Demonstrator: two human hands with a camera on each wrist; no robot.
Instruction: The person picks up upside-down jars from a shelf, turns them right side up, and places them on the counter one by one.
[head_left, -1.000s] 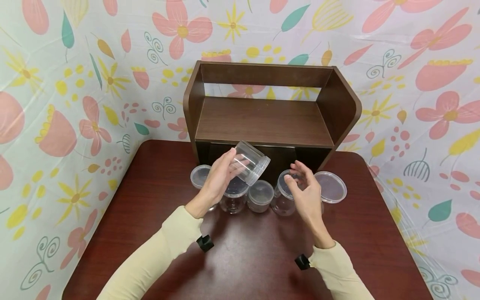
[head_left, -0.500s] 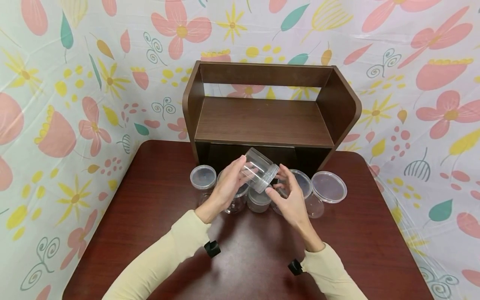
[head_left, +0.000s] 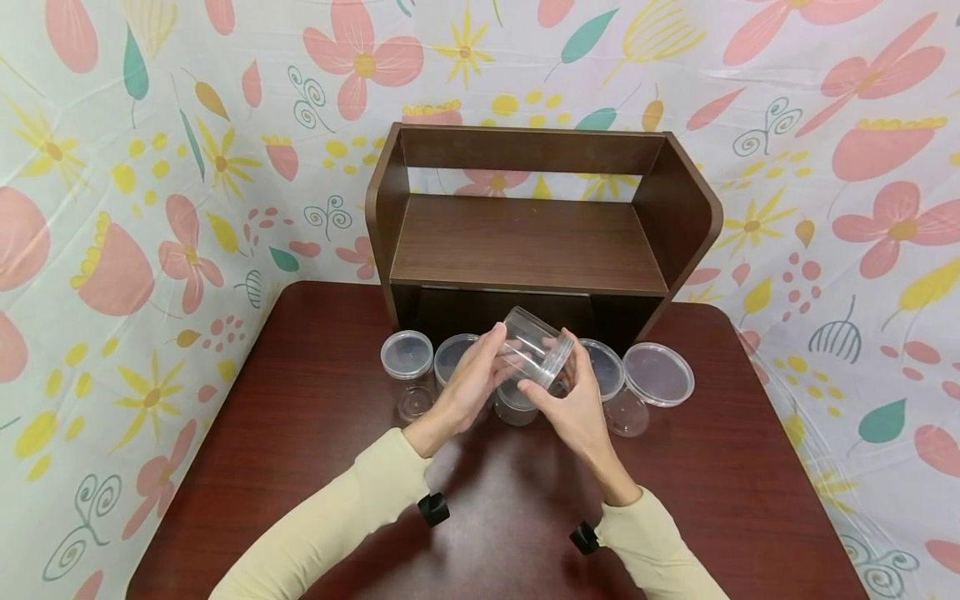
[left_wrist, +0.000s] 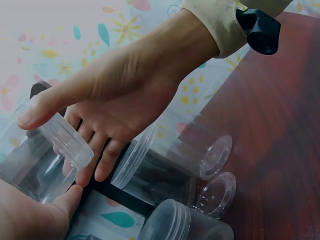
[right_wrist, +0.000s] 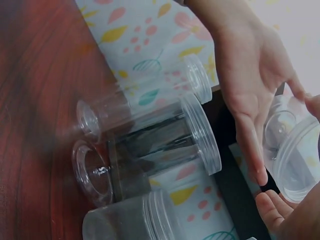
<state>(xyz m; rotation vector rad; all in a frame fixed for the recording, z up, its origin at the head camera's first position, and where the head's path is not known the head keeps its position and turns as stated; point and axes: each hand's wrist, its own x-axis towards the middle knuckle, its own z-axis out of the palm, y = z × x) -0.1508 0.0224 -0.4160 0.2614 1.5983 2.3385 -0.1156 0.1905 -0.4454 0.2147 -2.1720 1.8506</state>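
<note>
Both hands hold a clear plastic jar [head_left: 527, 340] in mid-air, tilted with its ridged lid end down to the right. My left hand [head_left: 474, 371] grips the body from the left, thumb on the near side and fingers behind, as the left wrist view of the jar [left_wrist: 42, 155] shows. My right hand [head_left: 572, 404] holds the lid end between thumb and fingers. Under the held jar stands a small frosted jar [head_left: 515, 408], partly hidden. Other clear lidded jars flank it: one jar [head_left: 450, 358] behind my left hand, another jar [head_left: 606, 367] behind my right.
At the row's left end stands a slim jar [head_left: 407, 357]; at its right end is a jar with a wide lid [head_left: 658, 375]. A brown wooden shelf [head_left: 525, 242] rises just behind the row. The dark red table [head_left: 495, 533] extends toward me.
My right hand has come in from the right and taken hold of the jar's lid end. My left hand has carried the jar right and slightly lower. The standing jars have stayed put.
</note>
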